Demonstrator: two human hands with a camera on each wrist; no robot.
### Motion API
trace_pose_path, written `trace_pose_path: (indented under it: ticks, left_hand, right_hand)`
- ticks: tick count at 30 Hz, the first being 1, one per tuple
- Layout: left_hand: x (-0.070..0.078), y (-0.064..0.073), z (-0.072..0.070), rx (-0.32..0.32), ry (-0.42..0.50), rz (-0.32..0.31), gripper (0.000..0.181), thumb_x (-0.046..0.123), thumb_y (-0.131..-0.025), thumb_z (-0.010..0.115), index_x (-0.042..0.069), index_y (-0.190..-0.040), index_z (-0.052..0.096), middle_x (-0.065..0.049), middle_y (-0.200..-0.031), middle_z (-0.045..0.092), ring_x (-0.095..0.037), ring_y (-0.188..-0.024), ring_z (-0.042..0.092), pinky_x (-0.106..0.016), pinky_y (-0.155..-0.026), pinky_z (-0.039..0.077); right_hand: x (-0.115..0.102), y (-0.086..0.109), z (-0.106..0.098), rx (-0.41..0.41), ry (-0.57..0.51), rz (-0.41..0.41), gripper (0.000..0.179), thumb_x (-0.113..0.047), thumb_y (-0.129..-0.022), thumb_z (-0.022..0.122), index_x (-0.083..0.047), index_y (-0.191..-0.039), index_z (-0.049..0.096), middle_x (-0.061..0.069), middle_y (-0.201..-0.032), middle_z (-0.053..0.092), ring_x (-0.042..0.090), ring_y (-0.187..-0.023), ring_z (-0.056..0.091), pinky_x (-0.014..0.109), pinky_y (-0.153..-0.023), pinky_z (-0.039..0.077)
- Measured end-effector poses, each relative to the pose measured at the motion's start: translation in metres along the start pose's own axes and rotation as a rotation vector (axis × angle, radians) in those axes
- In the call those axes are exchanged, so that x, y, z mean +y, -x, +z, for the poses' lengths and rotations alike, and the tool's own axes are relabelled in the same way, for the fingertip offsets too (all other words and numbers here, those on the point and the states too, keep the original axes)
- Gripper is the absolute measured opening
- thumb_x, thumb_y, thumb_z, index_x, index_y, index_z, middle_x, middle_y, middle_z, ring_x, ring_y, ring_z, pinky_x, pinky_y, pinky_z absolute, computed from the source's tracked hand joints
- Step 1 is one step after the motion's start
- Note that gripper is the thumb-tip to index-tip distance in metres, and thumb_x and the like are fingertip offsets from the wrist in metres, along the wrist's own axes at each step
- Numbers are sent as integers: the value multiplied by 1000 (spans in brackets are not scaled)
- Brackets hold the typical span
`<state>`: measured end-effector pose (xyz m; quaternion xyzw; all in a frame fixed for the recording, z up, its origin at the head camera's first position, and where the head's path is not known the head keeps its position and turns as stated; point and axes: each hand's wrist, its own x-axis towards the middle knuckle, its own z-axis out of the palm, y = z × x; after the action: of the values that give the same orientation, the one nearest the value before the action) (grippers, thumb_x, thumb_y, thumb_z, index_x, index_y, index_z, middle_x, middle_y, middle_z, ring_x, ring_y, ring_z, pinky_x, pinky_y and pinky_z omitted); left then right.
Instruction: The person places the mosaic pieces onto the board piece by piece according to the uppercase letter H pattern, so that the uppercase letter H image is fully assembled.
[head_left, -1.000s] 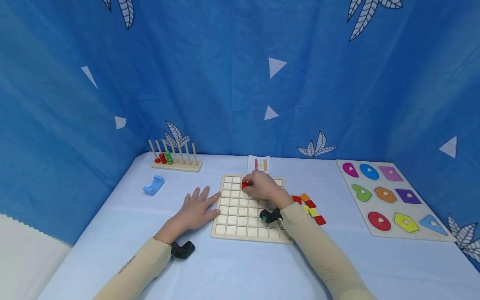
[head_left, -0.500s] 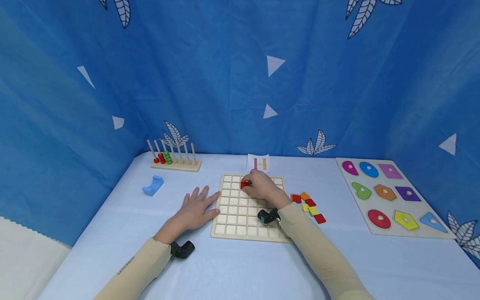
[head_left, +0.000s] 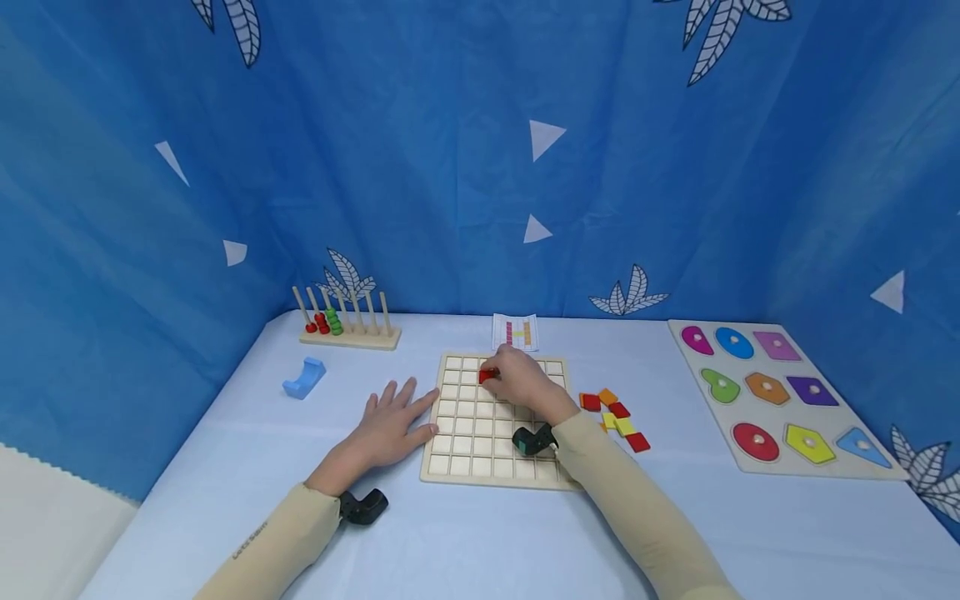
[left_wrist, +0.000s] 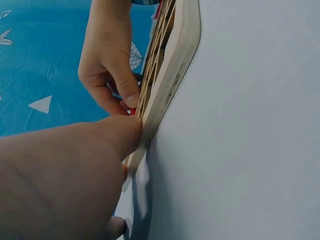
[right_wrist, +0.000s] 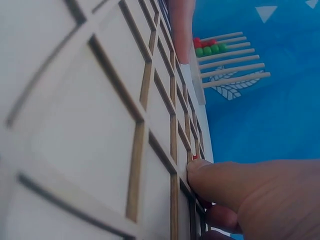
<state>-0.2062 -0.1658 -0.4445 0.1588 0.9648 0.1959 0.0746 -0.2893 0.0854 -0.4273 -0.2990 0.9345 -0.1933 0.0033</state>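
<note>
Pinching a small red tile [head_left: 487, 377] between thumb and fingers, my right hand [head_left: 520, 379] is right over the upper part of the wooden grid board [head_left: 495, 482], just past the middle of the frame! Only a sliver of red shows at my fingertips in the right wrist view, so whether the tile sits down in a square I cannot tell. And over on the other side, my left hand [head_left: 386, 429] lies with its fingers spread on the white table [head_left: 420, 550], index finger and thumb touching the board's left edge.

Look just beyond the board: a printed card [head_left: 515, 332] with red, yellow and orange squares on it. To the right of the board, near my right sleeve [head_left: 637, 508], there's a scatter of loose tiles [head_left: 638, 442], red, orange and yellow, some overlapping. Away to the left of centre sits a curved blue block [head_left: 304, 379], and behind it a peg rack [head_left: 349, 337], red and green beads on its left-hand pegs. Out at the right of the frame, a shape puzzle [head_left: 780, 425] shows nine bright knobbed pieces, with blue cloth [head_left: 420, 167] filling the whole top!
</note>
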Motion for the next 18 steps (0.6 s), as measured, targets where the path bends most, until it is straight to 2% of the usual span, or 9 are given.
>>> trace_pose_path:
  ticks: [7, 10, 18]
  left_hand:
    - [1, 1, 0, 13, 6, 24, 63, 42, -102, 55, 16, -158, 41, -29, -166, 23, -58, -153, 11, -78, -117, 9]
    - [0, 0, 0, -5, 5, 16, 63, 44, -103, 54, 18, -158, 39, -28, -167, 22, -57, -154, 10, -77, -118, 8]
    - [-2, -1, 1, -18, -1, 5, 63, 45, -103, 54, 19, -159, 39, -27, -167, 21, -57, -154, 10, -77, -118, 8]
  right_hand:
    - [-2, 1, 0, 18, 1, 18, 18, -11, -95, 70, -4, -111, 77, 13, -100, 67, 19, -80, 54, 33, -72, 49]
    - [-2, 1, 1, 21, 14, 16, 18, -12, -95, 71, -4, -110, 77, 13, -99, 67, 19, -81, 54, 33, -73, 49]
    - [-1, 1, 5, 57, 4, 3, 9, -10, -95, 69, -6, -96, 77, 10, -87, 64, 17, -73, 46, 28, -66, 39]
